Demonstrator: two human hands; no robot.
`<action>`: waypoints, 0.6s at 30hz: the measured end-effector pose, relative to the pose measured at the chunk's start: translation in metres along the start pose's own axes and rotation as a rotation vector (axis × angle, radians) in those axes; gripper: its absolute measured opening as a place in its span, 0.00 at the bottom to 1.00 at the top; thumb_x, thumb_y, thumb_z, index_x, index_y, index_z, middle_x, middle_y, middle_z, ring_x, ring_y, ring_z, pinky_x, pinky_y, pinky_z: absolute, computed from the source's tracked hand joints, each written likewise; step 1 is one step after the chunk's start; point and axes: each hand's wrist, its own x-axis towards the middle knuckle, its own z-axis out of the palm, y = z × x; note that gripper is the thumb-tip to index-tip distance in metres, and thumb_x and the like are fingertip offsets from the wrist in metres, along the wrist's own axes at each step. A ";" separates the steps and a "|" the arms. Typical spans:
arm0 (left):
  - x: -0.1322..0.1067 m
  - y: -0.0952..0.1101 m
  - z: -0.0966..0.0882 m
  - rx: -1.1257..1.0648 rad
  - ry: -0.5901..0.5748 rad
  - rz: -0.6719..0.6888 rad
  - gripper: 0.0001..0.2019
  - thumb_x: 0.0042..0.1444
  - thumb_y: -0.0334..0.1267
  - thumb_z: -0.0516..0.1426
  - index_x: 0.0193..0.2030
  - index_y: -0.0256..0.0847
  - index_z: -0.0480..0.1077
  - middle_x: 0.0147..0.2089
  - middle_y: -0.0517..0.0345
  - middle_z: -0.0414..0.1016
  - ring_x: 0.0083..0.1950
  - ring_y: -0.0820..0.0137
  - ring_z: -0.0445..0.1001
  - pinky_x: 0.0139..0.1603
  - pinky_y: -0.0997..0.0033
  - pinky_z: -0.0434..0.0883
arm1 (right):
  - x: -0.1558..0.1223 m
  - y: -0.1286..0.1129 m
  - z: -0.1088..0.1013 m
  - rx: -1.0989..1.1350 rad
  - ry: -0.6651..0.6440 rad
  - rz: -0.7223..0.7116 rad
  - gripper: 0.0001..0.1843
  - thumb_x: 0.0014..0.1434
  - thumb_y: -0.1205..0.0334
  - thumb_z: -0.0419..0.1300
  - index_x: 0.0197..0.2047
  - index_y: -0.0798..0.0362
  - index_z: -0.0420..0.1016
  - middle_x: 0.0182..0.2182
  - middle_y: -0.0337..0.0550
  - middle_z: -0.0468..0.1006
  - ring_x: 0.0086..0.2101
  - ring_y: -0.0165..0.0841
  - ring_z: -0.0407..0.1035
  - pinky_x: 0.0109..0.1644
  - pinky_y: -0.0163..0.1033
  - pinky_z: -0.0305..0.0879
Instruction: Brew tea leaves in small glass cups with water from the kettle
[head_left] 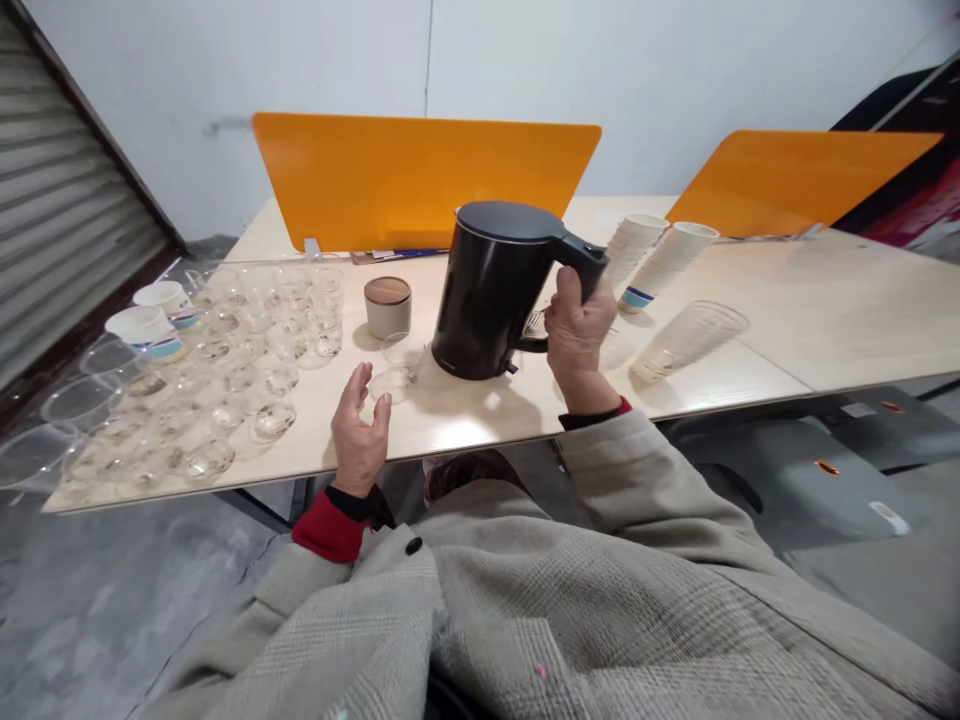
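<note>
My right hand (579, 328) is wrapped round the handle of a black electric kettle (487, 295). The kettle is upright with its lid closed; I cannot tell whether its bottom touches the table. Near the table's front edge, my left hand (360, 432) is open, thumb and fingers apart, beside a clear plastic cup (396, 372) with dark bits in its bottom. Behind that cup stands a small grey canister (388, 308) with a wooden lid. To the left, many clear plastic cups (240, 375) hold similar dark bits in their bottoms.
Two paper cups (146, 333) stand among the plastic cups at left. Stacks of paper cups (660, 262) and a tilted stack of clear cups (690, 340) are at right. Orange dividers (427, 180) rise along the table (780, 290). Grey chairs (795, 470) are below at right.
</note>
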 end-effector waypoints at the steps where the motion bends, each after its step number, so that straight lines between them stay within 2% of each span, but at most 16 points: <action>1: -0.003 0.006 -0.001 0.010 0.006 0.042 0.28 0.69 0.50 0.59 0.72 0.42 0.68 0.70 0.40 0.77 0.72 0.55 0.76 0.72 0.48 0.73 | -0.007 -0.008 -0.007 0.008 0.041 -0.001 0.26 0.66 0.32 0.61 0.47 0.48 0.72 0.35 0.37 0.74 0.35 0.33 0.75 0.31 0.37 0.70; 4: -0.013 0.027 0.003 0.005 -0.077 0.144 0.25 0.71 0.50 0.59 0.70 0.43 0.71 0.69 0.42 0.78 0.69 0.56 0.78 0.71 0.50 0.75 | -0.028 -0.033 -0.026 0.046 0.118 0.013 0.24 0.61 0.35 0.66 0.39 0.46 0.70 0.24 0.28 0.64 0.21 0.26 0.61 0.23 0.33 0.57; 7: -0.014 0.045 0.023 -0.098 -0.300 0.144 0.32 0.68 0.54 0.61 0.75 0.46 0.65 0.76 0.43 0.71 0.75 0.54 0.71 0.75 0.49 0.71 | -0.045 -0.058 -0.043 0.109 0.134 0.029 0.23 0.58 0.38 0.70 0.33 0.45 0.66 0.20 0.25 0.57 0.17 0.25 0.49 0.19 0.33 0.47; 10: 0.000 0.052 0.054 -0.202 -0.426 0.037 0.52 0.57 0.60 0.69 0.81 0.45 0.54 0.84 0.39 0.55 0.83 0.45 0.56 0.81 0.40 0.60 | -0.055 -0.074 -0.056 0.110 0.132 0.018 0.24 0.58 0.40 0.71 0.29 0.44 0.64 0.19 0.27 0.58 0.17 0.27 0.49 0.18 0.36 0.46; 12: 0.012 0.051 0.072 -0.269 -0.479 -0.027 0.61 0.47 0.64 0.74 0.81 0.42 0.53 0.82 0.35 0.57 0.83 0.41 0.55 0.83 0.37 0.54 | -0.059 -0.079 -0.062 0.085 0.123 0.018 0.24 0.59 0.39 0.70 0.28 0.44 0.63 0.18 0.29 0.58 0.17 0.28 0.51 0.17 0.37 0.46; 15: 0.021 0.050 0.086 -0.410 -0.554 -0.055 0.65 0.42 0.66 0.75 0.81 0.42 0.52 0.80 0.38 0.61 0.81 0.43 0.59 0.83 0.42 0.55 | -0.062 -0.084 -0.067 0.083 0.103 0.045 0.25 0.58 0.38 0.70 0.27 0.44 0.63 0.18 0.29 0.60 0.17 0.28 0.52 0.17 0.36 0.47; 18: 0.014 0.052 0.088 -0.449 -0.523 -0.070 0.63 0.43 0.65 0.75 0.80 0.43 0.53 0.79 0.39 0.62 0.80 0.43 0.61 0.81 0.44 0.58 | -0.063 -0.092 -0.069 0.110 0.098 0.059 0.26 0.56 0.39 0.72 0.26 0.45 0.64 0.18 0.29 0.60 0.17 0.27 0.53 0.17 0.35 0.49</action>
